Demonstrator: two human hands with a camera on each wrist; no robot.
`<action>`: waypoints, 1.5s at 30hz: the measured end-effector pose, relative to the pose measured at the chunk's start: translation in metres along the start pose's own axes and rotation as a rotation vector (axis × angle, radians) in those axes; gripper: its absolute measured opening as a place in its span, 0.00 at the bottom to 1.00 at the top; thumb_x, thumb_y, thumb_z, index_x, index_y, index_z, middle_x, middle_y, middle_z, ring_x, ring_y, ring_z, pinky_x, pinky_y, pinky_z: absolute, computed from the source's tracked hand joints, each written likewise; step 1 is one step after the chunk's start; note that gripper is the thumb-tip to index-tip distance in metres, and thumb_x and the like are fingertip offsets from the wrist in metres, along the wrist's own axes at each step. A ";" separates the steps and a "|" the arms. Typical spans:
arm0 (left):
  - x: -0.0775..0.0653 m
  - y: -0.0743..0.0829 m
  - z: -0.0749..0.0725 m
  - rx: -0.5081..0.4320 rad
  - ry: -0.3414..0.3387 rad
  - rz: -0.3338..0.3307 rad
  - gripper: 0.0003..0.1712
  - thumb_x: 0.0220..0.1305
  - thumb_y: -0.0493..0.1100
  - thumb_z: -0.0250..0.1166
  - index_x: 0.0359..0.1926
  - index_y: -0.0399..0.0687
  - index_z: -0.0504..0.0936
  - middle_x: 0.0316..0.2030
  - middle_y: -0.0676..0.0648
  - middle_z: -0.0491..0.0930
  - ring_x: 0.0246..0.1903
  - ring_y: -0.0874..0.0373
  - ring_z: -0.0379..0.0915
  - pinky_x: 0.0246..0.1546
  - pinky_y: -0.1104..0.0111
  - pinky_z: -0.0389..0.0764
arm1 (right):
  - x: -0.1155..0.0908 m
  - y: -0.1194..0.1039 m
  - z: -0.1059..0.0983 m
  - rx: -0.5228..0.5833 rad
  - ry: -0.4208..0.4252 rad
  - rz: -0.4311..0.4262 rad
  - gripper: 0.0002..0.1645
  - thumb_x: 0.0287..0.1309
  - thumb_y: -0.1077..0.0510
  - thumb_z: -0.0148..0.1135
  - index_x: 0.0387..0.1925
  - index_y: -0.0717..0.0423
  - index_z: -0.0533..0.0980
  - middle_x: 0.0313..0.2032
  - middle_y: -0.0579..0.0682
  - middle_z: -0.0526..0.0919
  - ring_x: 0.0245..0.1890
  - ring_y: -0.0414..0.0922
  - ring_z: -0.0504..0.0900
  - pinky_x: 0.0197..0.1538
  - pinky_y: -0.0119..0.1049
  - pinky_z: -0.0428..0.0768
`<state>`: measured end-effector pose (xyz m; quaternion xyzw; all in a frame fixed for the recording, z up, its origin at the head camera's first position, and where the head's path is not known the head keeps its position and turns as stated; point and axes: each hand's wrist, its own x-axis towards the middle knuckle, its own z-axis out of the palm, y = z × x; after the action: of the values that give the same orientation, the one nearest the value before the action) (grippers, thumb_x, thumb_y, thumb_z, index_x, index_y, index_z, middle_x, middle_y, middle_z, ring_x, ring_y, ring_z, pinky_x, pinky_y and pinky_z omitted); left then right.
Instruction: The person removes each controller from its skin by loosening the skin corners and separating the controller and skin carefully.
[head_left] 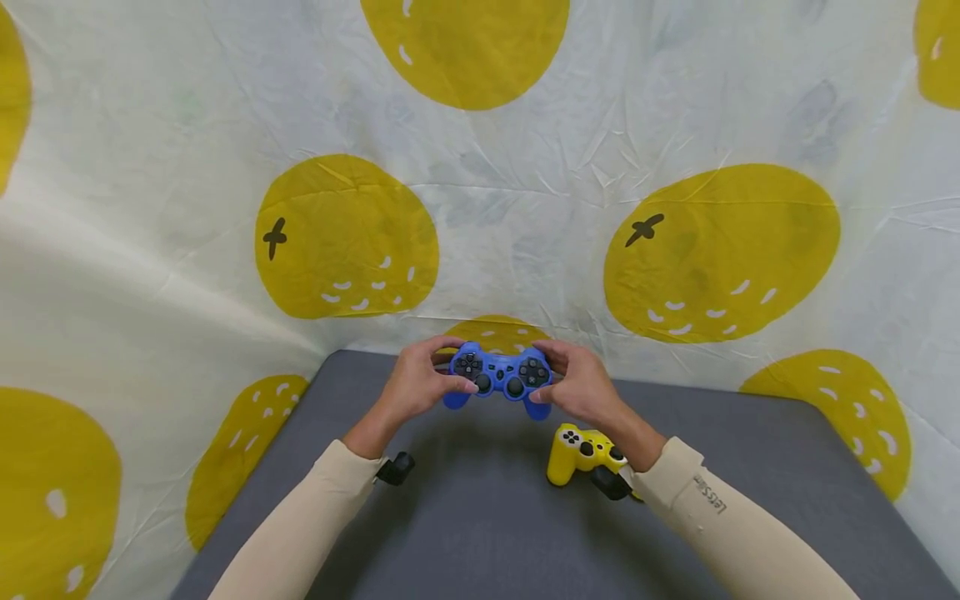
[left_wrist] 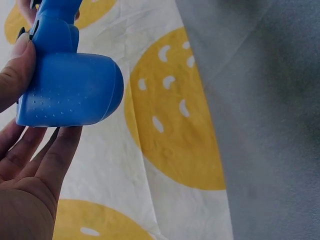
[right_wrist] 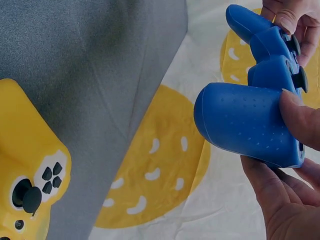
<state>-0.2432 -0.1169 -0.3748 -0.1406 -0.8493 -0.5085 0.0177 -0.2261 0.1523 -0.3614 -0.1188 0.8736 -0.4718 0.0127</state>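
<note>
A blue game controller (head_left: 501, 367) is held up above the table's far part, its buttons and two black sticks facing the head camera. My left hand (head_left: 426, 379) grips its left end, thumb on the front near the left stick and fingers behind. At the other end my right hand (head_left: 577, 379) holds it the same way, thumb low on the right grip. The left wrist view shows the blue controller's (left_wrist: 75, 90) rounded handle between thumb and fingers. In the right wrist view a yellow game controller (right_wrist: 30, 165) lies apart from the hand.
The yellow controller lies on the grey table (head_left: 480, 517) below my right wrist, partly hidden by the forearm and a black wrist camera (head_left: 611, 482). White cloth (head_left: 517, 233) with yellow fruit shapes hangs behind the table and on its left.
</note>
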 end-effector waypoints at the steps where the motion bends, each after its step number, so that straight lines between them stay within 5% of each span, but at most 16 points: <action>1: 0.000 0.000 0.000 0.007 0.000 0.008 0.38 0.52 0.43 0.83 0.65 0.52 0.81 0.61 0.44 0.84 0.59 0.43 0.84 0.51 0.53 0.88 | 0.000 0.000 0.000 -0.002 0.000 -0.002 0.48 0.51 0.69 0.77 0.74 0.57 0.69 0.72 0.60 0.75 0.71 0.60 0.76 0.69 0.54 0.77; 7: -0.002 0.002 0.003 0.033 0.001 0.073 0.38 0.52 0.42 0.83 0.64 0.50 0.80 0.58 0.42 0.85 0.53 0.45 0.87 0.47 0.55 0.89 | -0.001 0.002 -0.001 -0.024 0.011 -0.030 0.47 0.50 0.70 0.77 0.72 0.56 0.71 0.70 0.61 0.76 0.69 0.61 0.78 0.66 0.55 0.79; 22: -0.003 0.001 0.006 0.071 0.049 0.205 0.37 0.51 0.39 0.83 0.61 0.49 0.78 0.60 0.42 0.79 0.55 0.42 0.85 0.56 0.50 0.86 | -0.006 0.006 0.004 -0.024 0.080 -0.131 0.44 0.49 0.75 0.74 0.69 0.59 0.72 0.67 0.62 0.80 0.65 0.61 0.81 0.56 0.51 0.86; 29: -0.003 0.000 0.008 0.083 0.074 0.312 0.39 0.50 0.36 0.83 0.62 0.44 0.77 0.61 0.40 0.78 0.59 0.41 0.83 0.59 0.50 0.84 | -0.008 0.007 0.005 -0.039 0.135 -0.228 0.41 0.48 0.77 0.73 0.66 0.60 0.74 0.64 0.62 0.80 0.63 0.62 0.82 0.51 0.48 0.88; 45: 0.000 0.009 0.003 0.256 0.034 0.434 0.48 0.49 0.40 0.84 0.72 0.43 0.74 0.69 0.40 0.76 0.61 0.43 0.81 0.58 0.54 0.85 | -0.013 0.008 0.004 -0.149 0.224 -0.452 0.42 0.45 0.80 0.74 0.65 0.63 0.76 0.64 0.61 0.80 0.63 0.60 0.81 0.54 0.54 0.86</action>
<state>-0.2402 -0.1103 -0.3688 -0.3077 -0.8562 -0.3836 0.1586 -0.2150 0.1559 -0.3716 -0.2587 0.8532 -0.4071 -0.1986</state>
